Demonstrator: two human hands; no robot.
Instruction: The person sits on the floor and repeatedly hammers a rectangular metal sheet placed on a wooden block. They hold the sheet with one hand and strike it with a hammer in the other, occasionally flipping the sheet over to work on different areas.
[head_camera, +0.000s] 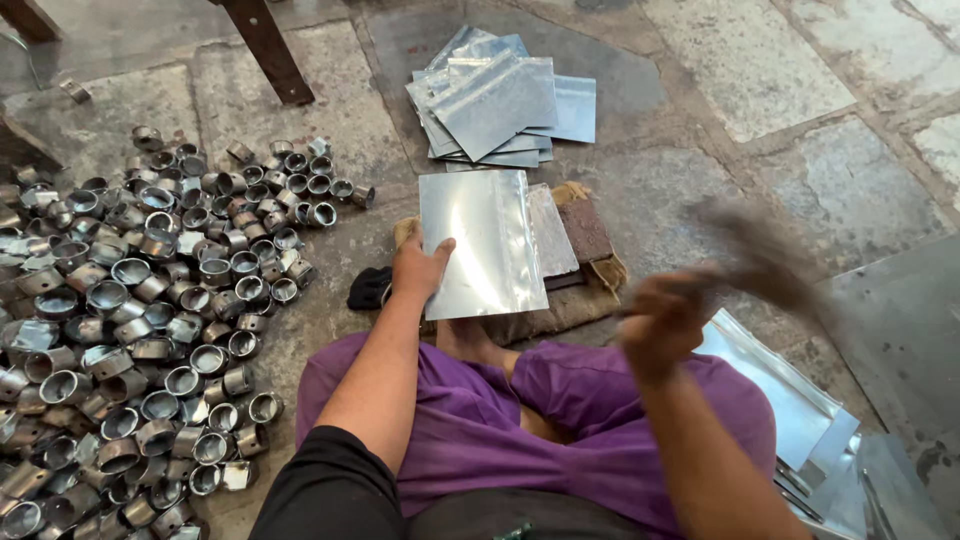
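Left hand (420, 268) presses flat, steadying a metal sheet (482, 243); right hand (660, 325) grips a blurred hammer (760, 255) beside it.

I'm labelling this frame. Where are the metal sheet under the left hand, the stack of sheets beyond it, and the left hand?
metal sheet (485, 240), head view, its shiny middle.
stack of sheets (500, 100), head view, top sheet.
left hand (418, 268), head view, back of hand.

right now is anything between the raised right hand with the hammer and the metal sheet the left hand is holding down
Nothing visible does. The right hand holds a motion-blurred hammer to the right of the metal sheet, with only bare stone floor across the gap. The left hand presses the sheet's lower left edge, away from that side.
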